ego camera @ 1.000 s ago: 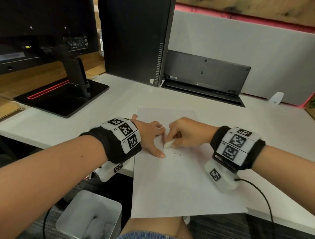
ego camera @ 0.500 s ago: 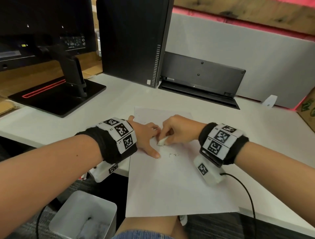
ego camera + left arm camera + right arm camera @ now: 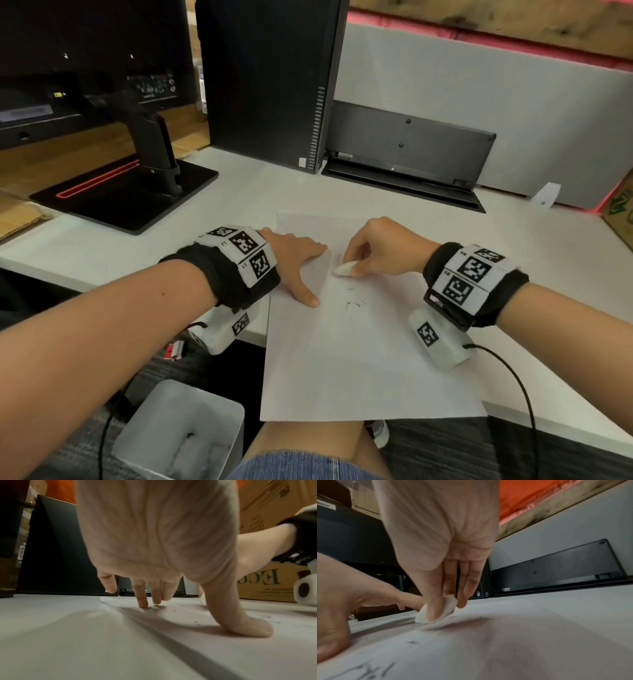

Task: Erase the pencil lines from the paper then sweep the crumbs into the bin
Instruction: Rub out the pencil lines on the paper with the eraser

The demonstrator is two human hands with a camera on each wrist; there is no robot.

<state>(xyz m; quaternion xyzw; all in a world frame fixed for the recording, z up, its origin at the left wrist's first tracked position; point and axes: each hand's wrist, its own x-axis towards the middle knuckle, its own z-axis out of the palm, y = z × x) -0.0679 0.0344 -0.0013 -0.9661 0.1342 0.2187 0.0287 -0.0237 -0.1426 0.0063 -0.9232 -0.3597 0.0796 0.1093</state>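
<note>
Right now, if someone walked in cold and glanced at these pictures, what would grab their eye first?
Probably the right hand pinching a white eraser against the sheet of paper mid-desk, with the left hand spread flat on the sheet's left side to hold it. Next, the dark pencil marks and crumbs just nearer the person than the eraser, and the white bin on the floor at lower left.

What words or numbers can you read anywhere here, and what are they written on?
"ECO" (cut off): green letters on the cardboard box in the left wrist view.
Smaller print on that box: too blurred to read.
Labels on the wristbands: too small to read.
Pencil marks on the paper: scribbles, not readable.
</note>
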